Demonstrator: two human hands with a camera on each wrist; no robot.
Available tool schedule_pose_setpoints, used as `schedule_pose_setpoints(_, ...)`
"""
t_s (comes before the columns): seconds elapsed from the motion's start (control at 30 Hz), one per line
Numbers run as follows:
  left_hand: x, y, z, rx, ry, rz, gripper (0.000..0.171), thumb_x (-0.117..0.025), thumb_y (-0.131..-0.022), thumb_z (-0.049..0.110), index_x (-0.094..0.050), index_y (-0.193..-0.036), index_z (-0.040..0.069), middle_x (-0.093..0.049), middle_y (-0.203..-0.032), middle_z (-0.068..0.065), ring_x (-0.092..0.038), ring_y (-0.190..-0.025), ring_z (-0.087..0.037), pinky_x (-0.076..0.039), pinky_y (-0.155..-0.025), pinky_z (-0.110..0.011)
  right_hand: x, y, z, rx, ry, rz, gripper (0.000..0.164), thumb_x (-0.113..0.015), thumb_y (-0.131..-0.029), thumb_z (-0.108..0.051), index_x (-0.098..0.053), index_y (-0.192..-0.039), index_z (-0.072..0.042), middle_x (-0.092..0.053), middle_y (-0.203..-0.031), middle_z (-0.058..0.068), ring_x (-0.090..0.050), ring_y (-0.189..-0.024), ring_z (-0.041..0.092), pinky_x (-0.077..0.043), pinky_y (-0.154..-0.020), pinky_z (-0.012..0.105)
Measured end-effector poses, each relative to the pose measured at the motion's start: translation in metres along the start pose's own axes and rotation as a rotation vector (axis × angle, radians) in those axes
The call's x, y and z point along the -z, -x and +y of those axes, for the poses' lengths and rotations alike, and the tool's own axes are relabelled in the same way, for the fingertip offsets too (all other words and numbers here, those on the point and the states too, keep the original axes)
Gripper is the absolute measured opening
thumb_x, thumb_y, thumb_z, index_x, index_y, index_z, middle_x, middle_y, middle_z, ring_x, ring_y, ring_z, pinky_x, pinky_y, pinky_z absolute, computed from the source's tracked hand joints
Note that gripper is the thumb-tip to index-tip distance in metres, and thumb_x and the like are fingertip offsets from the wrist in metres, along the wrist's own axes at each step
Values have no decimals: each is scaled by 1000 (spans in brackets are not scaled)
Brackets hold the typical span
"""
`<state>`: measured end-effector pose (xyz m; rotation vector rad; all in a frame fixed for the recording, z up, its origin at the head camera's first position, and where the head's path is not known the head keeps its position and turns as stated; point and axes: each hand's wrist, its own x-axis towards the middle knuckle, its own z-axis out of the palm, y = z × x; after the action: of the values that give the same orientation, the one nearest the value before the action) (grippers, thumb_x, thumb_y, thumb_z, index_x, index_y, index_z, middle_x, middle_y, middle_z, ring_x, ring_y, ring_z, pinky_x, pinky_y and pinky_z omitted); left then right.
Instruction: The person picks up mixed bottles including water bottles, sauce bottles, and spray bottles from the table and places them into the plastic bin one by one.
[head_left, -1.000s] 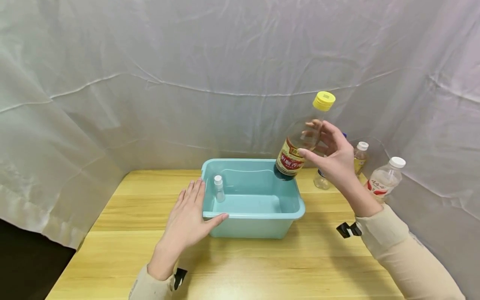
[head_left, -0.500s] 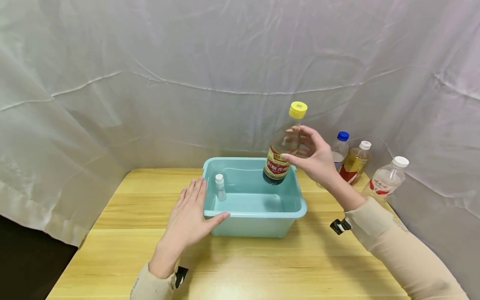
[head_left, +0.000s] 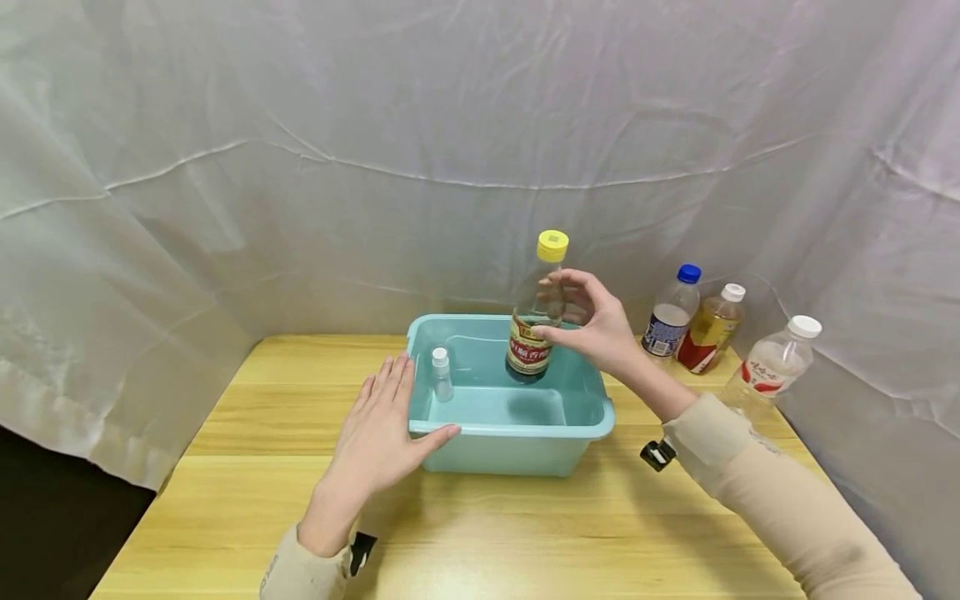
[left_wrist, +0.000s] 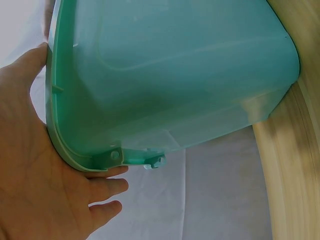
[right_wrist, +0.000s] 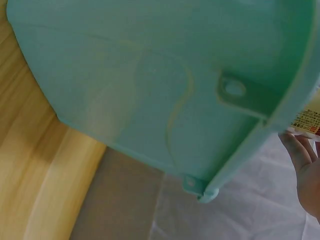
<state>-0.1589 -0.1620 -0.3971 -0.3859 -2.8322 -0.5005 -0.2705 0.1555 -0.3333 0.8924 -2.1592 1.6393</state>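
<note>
In the head view my right hand grips a sauce bottle with a yellow cap and a red and cream label, some dark liquid at its bottom. The bottle hangs nearly upright over the inside of the teal plastic bin. A small clear bottle with a white cap stands inside the bin at its left. My left hand rests on the bin's left rim with its fingers straight. In the left wrist view the rim lies against the palm. Only part of the right hand shows in the right wrist view.
Right of the bin, on the wooden table, stand a blue-capped bottle, a bottle with golden liquid and a white-capped bottle with a red and white label. A grey curtain hangs behind the table.
My right hand has carried the sauce bottle left and down, from the bin's right edge to over its inside. The bottle has become more upright. The left hand has stayed put.
</note>
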Motion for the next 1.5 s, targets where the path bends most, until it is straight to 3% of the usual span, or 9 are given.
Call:
schedule_pose_setpoints(0.33, -1, 0, -1, 1, 0, 2, 121, -45, -86, 89, -24, -163, -2, -16, -172, -16, -14, -159, -35, -13, -130, -51, -17, -4, 11, -59, -15, -95, 74, -89, -77, 6, -51, -139, -4, -64, -137, 17, -64, -124, 34, -59, -98, 35)
schedule_pose_setpoints(0.93, -1, 1, -3, 4, 7, 10, 121, -45, -86, 90, -25, -163, -2, -18, -172, -17, -15, -159, -36, -16, -129, -54, -43, -14, 22, -163, -47, -270, 71, -88, -80, 3, -49, -139, -2, -61, -139, 16, -62, -128, 33, -56, -101, 52)
schedule_pose_setpoints(1.33, -2, 0, -1, 2, -2, 5, 121, -45, -86, 89, -26, -163, -2, -18, -172, -17, -16, -159, -37, -15, -129, -53, -51, -17, 27, -163, -29, -360, 76, -89, -80, -1, -50, -145, -10, -59, -139, 13, -62, -129, 33, -61, -96, 45)
schedule_pose_setpoints(1.5, -1, -1, 0, -8, -2, 8, 121, -46, -87, 89, -26, -162, -3, -18, -172, -17, -16, -159, -37, -15, -129, -53, -54, -19, 30, -176, -42, -386, 77, -88, -80, 4, -46, -144, -5, -57, -138, 18, -62, -128, 39, -63, -90, 43)
